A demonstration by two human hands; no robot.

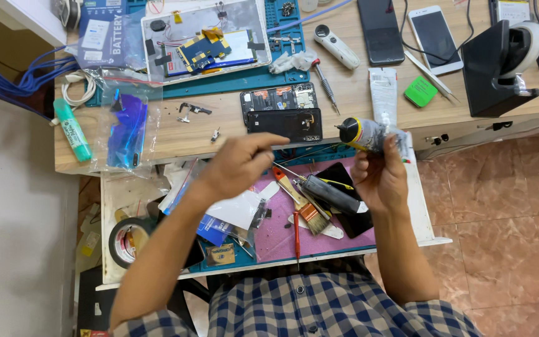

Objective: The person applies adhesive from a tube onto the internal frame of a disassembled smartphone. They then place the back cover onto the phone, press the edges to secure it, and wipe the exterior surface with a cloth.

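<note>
Cluttered wooden repair bench [176,134] below me: my right hand [378,178] closes around a black-capped yellow glue tube [362,134], while my left hand [238,165], loosely curled and empty, hovers beside it, above the dismantled black phone [282,112]. Uncapping seems next, needing both hands.

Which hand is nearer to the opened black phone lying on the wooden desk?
Left. The left hand hovers just below the opened black phone, fingers nearly over its lower edge. The right hand is farther right, holding a glue tube.
</note>
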